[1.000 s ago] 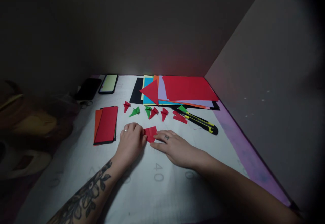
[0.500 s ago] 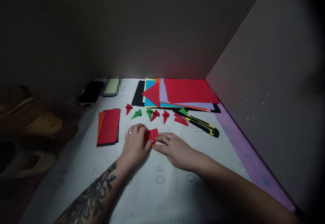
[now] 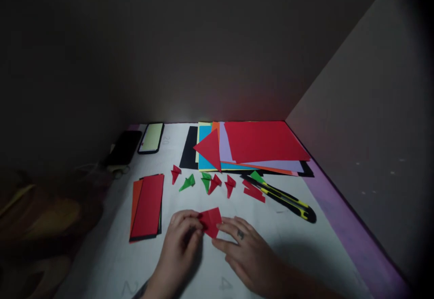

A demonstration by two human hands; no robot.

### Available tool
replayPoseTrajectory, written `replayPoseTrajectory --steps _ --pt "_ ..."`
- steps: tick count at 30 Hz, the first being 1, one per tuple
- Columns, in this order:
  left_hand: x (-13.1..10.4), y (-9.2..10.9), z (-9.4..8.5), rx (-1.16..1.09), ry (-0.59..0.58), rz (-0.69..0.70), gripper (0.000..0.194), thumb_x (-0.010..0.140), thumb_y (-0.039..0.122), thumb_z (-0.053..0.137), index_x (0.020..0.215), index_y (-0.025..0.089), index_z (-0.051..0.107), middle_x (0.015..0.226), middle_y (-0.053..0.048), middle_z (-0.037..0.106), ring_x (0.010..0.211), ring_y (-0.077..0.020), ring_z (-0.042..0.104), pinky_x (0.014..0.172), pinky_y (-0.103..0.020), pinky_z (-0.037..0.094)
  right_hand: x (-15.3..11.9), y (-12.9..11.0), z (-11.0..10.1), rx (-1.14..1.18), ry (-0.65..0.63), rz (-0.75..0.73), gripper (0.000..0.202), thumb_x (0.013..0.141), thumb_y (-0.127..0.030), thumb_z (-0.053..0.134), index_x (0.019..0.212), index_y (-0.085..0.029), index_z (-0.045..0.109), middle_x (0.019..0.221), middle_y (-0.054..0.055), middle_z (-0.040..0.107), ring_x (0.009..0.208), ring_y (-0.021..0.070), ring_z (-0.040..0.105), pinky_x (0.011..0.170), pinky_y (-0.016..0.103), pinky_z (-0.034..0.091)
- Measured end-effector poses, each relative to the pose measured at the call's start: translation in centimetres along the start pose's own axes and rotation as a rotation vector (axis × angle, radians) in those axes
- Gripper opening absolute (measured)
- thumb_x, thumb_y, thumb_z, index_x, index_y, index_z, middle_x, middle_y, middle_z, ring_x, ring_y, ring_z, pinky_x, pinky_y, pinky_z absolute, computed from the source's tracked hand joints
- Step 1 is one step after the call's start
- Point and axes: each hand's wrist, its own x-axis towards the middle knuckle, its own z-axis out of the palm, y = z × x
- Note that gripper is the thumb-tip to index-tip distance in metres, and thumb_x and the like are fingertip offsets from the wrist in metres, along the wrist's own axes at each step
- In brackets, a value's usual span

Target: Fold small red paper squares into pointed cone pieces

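A small square of red paper (image 3: 211,221) with crease lines lies between my two hands. My left hand (image 3: 181,240) pinches its left corner between thumb and fingers. At the paper's right edge, my right hand (image 3: 242,249) has its thumb and fingertips closed on the corner. Just beyond the hands lie small folded paper pieces: a red one (image 3: 175,173), a green one (image 3: 187,182), another green one (image 3: 205,181) touching a red one (image 3: 215,184), and a further red one (image 3: 230,186).
A black and yellow box cutter (image 3: 288,200) rests over red paper strips (image 3: 253,191). Large coloured sheets (image 3: 267,143) are stacked at the back, with a red triangle (image 3: 210,149) on top. Cut rectangles (image 3: 147,206) lie left. A phone (image 3: 151,138) sits at back left.
The view has tilted up, so everything sits lower in the picture. The red paper shows more of its creased face between the fingers, and both hands have shifted their hold slightly.
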Motion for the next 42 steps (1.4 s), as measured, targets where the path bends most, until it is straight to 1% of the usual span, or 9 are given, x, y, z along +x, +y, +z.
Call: replayPoseTrajectory --steps 3,12,15,19,23,28,32,36,42 --pt "-0.1 0.0 -0.1 -0.031 0.053 -0.023 0.017 0.085 0.018 0.048 0.079 0.021 0.064 0.097 -0.009 0.063 0.097 -0.0217 0.059 0.084 -0.039 0.051 0.0 -0.2 -0.2 0.005 -0.012 0.020 0.041 0.087 -0.022 0.051 0.128 -0.031 0.053 0.135 0.006 0.052 0.129 0.0241 0.041 0.112 0.047 0.028" --pt "0.2 -0.3 0.0 0.010 0.089 0.115 0.025 0.077 0.006 0.045 0.081 0.019 0.066 0.098 -0.007 0.063 0.099 -0.0200 0.058 0.090 -0.037 0.048 0.2 -0.3 0.1 -0.074 0.064 -0.004 0.036 0.088 -0.023 0.053 0.123 -0.027 0.058 0.131 0.007 0.053 0.125 0.0241 0.041 0.109 0.048 0.029" --pt "-0.1 0.0 0.1 0.094 0.042 0.203 0.034 0.075 0.002 0.044 0.081 0.021 0.071 0.094 -0.006 0.064 0.096 -0.0195 0.057 0.088 -0.037 0.047 0.2 -0.6 0.2 -0.091 0.092 -0.013 0.035 0.088 -0.023 0.054 0.122 -0.025 0.060 0.127 0.009 0.054 0.123 0.0251 0.042 0.108 0.048 0.031" --pt "-0.6 0.8 0.5 0.202 -0.059 0.313 0.036 0.080 0.004 0.047 0.095 0.023 0.073 0.094 -0.007 0.066 0.092 -0.0202 0.056 0.082 -0.036 0.047 0.2 -0.7 0.0 -0.147 0.081 -0.041 0.035 0.088 -0.023 0.054 0.123 -0.024 0.059 0.127 0.010 0.054 0.123 0.0260 0.042 0.106 0.048 0.033" --pt "-1.0 1.7 1.4 0.360 -0.187 0.314 0.036 0.083 0.008 0.048 0.109 0.021 0.069 0.105 -0.010 0.066 0.097 -0.0236 0.056 0.086 -0.041 0.046 0.8 -0.2 -0.8 -0.219 0.058 -0.125 0.025 0.089 -0.024 0.053 0.112 -0.024 0.064 0.123 0.010 0.058 0.119 0.0247 0.045 0.103 0.046 0.037" --pt "-1.2 2.0 2.0 0.607 -0.365 0.316 0.041 0.085 0.006 0.045 0.121 0.016 0.060 0.122 -0.012 0.062 0.111 -0.0264 0.054 0.093 -0.044 0.044 1.7 0.8 -1.3 -0.195 0.051 -0.191 0.018 0.089 -0.028 0.054 0.099 -0.026 0.068 0.113 0.006 0.062 0.115 0.0233 0.048 0.107 0.049 0.030" --pt "-1.7 0.9 2.1 0.675 -0.351 0.361 0.043 0.087 0.009 0.047 0.128 0.016 0.056 0.123 -0.012 0.063 0.114 -0.0262 0.056 0.092 -0.042 0.045 1.9 1.2 -1.2 -0.144 0.059 -0.176 0.023 0.086 -0.026 0.057 0.106 -0.029 0.067 0.114 0.005 0.063 0.114 0.0238 0.049 0.106 0.050 0.031" --pt "-2.2 -0.3 1.6 0.706 -0.306 0.409 0.038 0.086 0.014 0.051 0.122 0.017 0.061 0.125 -0.011 0.064 0.114 -0.0270 0.057 0.085 -0.039 0.048 1.9 1.3 -0.9 -0.114 0.065 -0.189 0.036 0.085 -0.025 0.057 0.120 -0.033 0.061 0.112 0.006 0.063 0.113 0.0248 0.050 0.102 0.052 0.035" --pt "-2.4 -0.5 0.9 0.766 -0.302 0.391 0.040 0.086 0.017 0.051 0.124 0.022 0.062 0.129 -0.008 0.062 0.117 -0.0268 0.055 0.085 -0.039 0.048 1.3 1.5 0.2 -0.117 0.105 -0.159 0.038 0.084 -0.024 0.058 0.121 -0.032 0.060 0.118 0.008 0.061 0.116 0.0261 0.049 0.102 0.052 0.035"
